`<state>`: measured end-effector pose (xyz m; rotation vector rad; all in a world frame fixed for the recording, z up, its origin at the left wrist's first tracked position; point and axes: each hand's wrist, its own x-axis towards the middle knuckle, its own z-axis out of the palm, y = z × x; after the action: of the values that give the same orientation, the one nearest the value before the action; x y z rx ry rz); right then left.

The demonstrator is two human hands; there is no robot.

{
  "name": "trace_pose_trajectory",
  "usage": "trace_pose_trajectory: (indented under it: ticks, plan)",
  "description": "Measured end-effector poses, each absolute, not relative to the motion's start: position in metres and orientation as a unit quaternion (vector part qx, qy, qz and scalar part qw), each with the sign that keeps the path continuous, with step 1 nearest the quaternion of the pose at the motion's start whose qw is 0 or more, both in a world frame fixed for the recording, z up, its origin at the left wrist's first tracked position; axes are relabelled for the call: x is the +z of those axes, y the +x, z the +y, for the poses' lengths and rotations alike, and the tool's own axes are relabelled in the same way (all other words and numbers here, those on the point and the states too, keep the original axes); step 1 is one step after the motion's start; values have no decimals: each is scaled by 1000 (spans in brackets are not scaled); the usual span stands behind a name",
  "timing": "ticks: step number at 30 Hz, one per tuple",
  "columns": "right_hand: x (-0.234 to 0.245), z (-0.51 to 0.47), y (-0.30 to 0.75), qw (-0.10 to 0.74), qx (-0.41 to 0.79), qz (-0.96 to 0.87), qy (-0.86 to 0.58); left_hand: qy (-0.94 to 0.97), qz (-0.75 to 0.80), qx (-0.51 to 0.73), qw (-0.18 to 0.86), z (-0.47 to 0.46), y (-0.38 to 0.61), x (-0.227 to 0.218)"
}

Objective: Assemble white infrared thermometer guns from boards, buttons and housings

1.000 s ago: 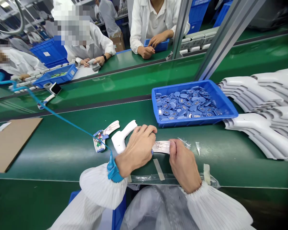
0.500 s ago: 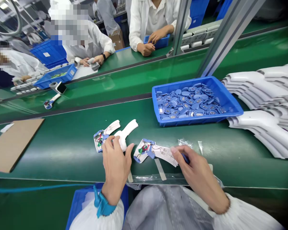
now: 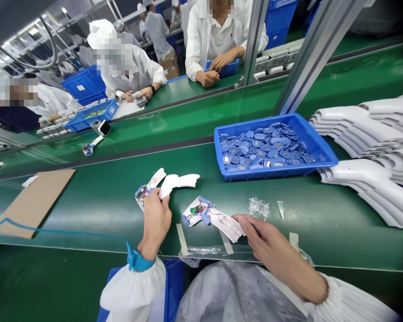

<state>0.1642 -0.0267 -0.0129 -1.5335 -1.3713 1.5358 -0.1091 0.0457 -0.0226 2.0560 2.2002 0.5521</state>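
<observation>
My left hand [image 3: 156, 219], in a blue wrist strap, is closed with its fingertips on the wide end of an empty white gun-shaped shell half [image 3: 184, 180]. Beside those fingers lies a wired housing half [image 3: 141, 193] with blue parts and a circuit board, partly covered by the hand. My right hand [image 3: 268, 237] pinches the handle end of another wired housing half [image 3: 221, 219], whose red wires and green board face up. A dark blue object [image 3: 255, 230] shows between the right fingers; its kind is mostly hidden.
A blue bin [image 3: 228, 175] of small blue parts stands ahead, beside stacked white shells [image 3: 359, 129]. Clear plastic scraps [image 3: 258, 207] lie nearer. Cardboard [image 3: 36, 201] is at left. A metal post [image 3: 319, 53] rises by the far belt, where co-workers sit.
My left hand has closed on the empty shell half, which has turned so its handle points right. The wired half at my right hand has tilted slightly. The camera view has shifted.
</observation>
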Motion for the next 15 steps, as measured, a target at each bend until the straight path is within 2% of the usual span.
trace_pose_trajectory:
  ticks: [7, 11, 15]
  plan:
    - [-13, -25, 156, 334, 644, -405, -556, 723, 629, 239, 157, 1, -88, -2]
    - [-9, -23, 154, 317, 664, -371, -567, 778, 571, 220, 142, -17, -75, -20]
    - [-7, -21, 154, 289, 616, -438, -587, 788, 570, 199, 120, -21, -75, -26]
